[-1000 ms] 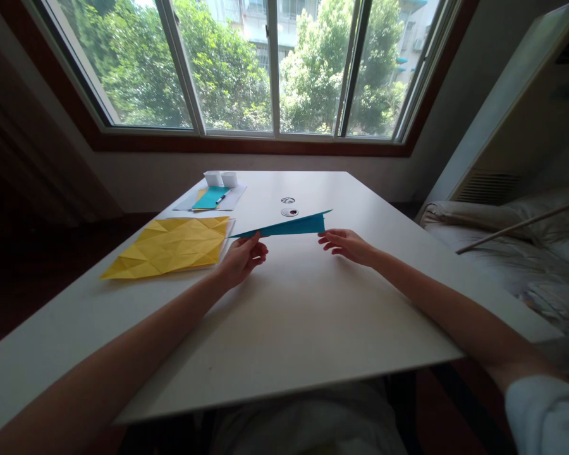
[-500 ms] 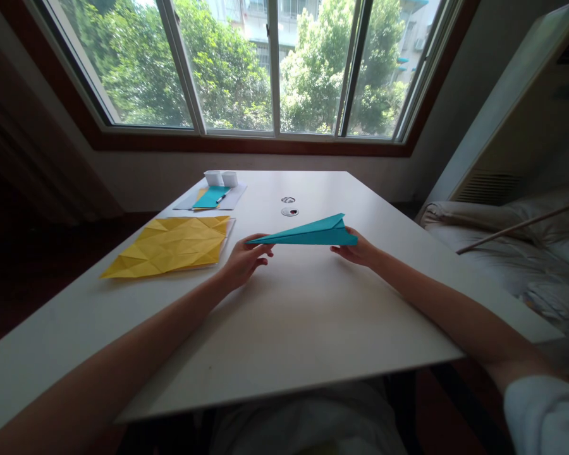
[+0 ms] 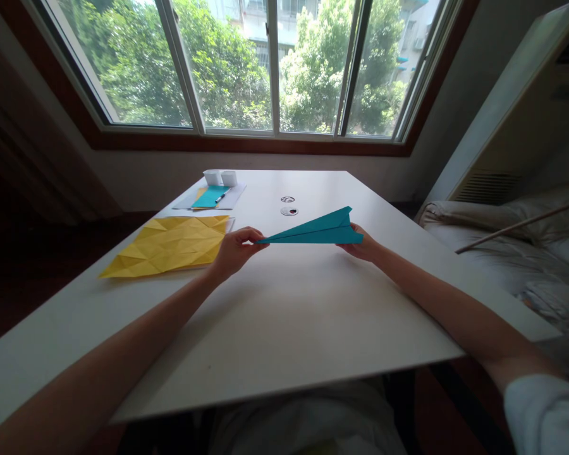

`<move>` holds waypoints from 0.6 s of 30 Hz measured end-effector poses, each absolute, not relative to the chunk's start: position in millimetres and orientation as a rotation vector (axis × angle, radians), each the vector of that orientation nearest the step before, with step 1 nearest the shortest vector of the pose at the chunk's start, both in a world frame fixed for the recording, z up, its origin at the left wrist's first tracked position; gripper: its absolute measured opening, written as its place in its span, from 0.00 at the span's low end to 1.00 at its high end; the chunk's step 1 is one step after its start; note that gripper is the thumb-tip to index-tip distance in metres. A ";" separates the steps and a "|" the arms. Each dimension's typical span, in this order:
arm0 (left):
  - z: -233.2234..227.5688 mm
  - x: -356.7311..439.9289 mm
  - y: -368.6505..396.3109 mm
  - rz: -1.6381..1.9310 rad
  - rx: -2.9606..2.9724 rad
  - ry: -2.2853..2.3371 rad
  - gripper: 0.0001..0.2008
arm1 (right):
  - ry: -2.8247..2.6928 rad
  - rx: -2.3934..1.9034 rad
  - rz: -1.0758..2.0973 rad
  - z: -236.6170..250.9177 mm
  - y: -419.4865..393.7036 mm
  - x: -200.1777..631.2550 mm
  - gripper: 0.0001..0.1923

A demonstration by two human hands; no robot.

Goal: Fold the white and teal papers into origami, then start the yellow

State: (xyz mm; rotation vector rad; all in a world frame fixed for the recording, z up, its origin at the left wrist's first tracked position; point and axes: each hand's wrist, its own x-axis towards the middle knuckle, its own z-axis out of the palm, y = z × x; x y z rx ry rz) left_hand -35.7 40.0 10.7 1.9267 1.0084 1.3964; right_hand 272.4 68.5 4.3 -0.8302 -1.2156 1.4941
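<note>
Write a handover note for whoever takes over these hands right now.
Left hand: pinches the pointed tip of the folded teal paper plane.
Right hand: holds its wide rear end.
The plane is held above the white table.
Creased yellow paper sheet lies flat to the left, untouched.
Done: the plane looks fully folded.
Left: cannot tell; possibly trimming the wings.

Home room, white table (image 3: 289,328), bed (image 3: 512,253), tree-facing window (image 3: 275,63)
</note>
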 end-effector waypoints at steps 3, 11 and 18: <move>9.6 -33.6 38.7 1.393 1.928 1.003 0.09 | -1.180 -0.802 1.539 3.3 68.4 271.9 0.14; 16.2 -15.2 21.8 1.457 1.770 0.965 0.10 | -0.933 -0.707 1.704 10.5 54.0 253.0 0.09; 16.2 5.1 2.2 1.422 1.764 0.947 0.11 | -1.030 -0.721 1.865 17.6 29.4 233.5 0.07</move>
